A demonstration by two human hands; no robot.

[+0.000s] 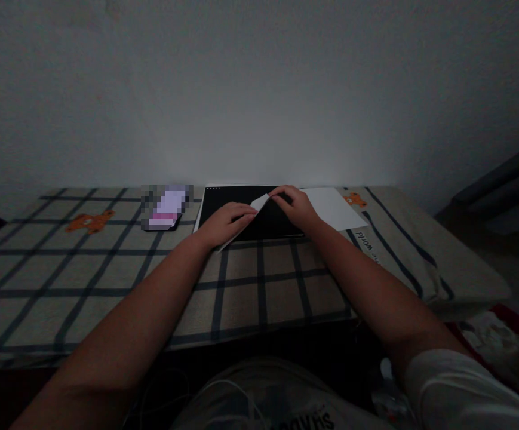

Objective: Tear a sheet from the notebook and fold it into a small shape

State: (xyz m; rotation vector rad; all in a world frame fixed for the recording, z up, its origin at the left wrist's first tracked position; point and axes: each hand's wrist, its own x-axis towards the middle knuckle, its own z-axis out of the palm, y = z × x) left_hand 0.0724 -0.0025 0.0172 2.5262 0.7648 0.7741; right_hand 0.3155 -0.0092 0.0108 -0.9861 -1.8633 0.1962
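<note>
Both my hands are on a folded piece of white paper [260, 201], tilted up above a flat black sheet or cover [241, 197]. My left hand [227, 223] grips the paper's left side, with fingers pressed along it. At the paper's upper corner, my right hand [295, 206] pinches the edge between thumb and fingers. A white sheet [331, 208] lies flat to the right, partly behind my right wrist. White edges show around the black surface.
A checked cloth with bear prints covers the table [259, 292]. On the left lies a phone [167, 209] with a lit, blurred screen. A grey wall [259, 95] rises behind the table. At lower right are a clear bottle [389, 394] and a red container [505, 316] holding crumpled white material.
</note>
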